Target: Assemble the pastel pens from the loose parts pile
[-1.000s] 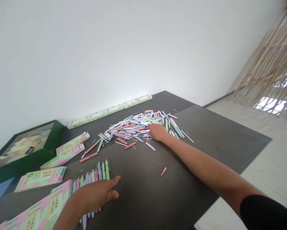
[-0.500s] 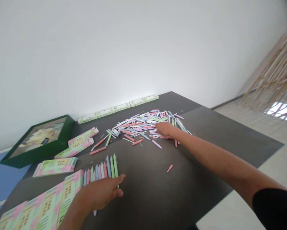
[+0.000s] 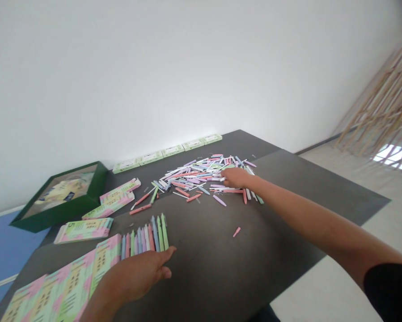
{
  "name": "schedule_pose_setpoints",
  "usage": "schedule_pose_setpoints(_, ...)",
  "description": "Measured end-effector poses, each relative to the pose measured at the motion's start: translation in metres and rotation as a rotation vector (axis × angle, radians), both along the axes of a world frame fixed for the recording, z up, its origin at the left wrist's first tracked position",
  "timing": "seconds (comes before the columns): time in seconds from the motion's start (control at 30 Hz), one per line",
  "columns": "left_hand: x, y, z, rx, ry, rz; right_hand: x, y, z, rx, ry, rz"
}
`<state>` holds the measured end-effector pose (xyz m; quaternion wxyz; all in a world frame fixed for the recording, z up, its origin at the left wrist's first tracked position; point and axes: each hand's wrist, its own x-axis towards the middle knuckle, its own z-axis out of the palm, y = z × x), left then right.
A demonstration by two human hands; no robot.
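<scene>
My left hand lies palm down across the lower ends of a row of pastel pens, thumb and forefinger apart. The pens, in green, blue, pink and lilac, lie side by side, and the hand hides their near ends. At the right side of a loose pile of pen barrels and thin white refills, my right hand has its fingers curled together. A small white end shows at its fingertips, but what it belongs to is unclear. A short pink pen part lies alone on the dark table.
Printed pink-and-green pen boxes line the front left, with more flat boxes behind. A green open box holding packets stands at the left edge. Several pale green boxes lie along the wall. Bamboo poles lean at far right.
My right hand has shifted slightly right and up at the pile. The left hand stays over the pen row. The view has moved a little.
</scene>
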<state>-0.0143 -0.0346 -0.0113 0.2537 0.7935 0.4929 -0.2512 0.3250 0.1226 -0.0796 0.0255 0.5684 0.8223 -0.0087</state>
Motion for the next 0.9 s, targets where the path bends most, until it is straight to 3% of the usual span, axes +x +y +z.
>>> schedule_pose_setpoints(0.37, 0.014, -0.012, 0.013, 0.012, 0.018, -0.003, 0.022, -0.018, 0.012, -0.048, 0.184, 0.127)
schedule_pose_setpoints(0.73, 0.020, -0.024, 0.012, 0.025, -0.010, -0.030, 0.025, -0.037, 0.001, -0.165, 0.535, 0.172)
schedule_pose_setpoints(0.9, 0.021, -0.026, 0.012, 0.008, 0.002, -0.036, 0.020, -0.046, -0.004, -0.452, 0.996, 0.091)
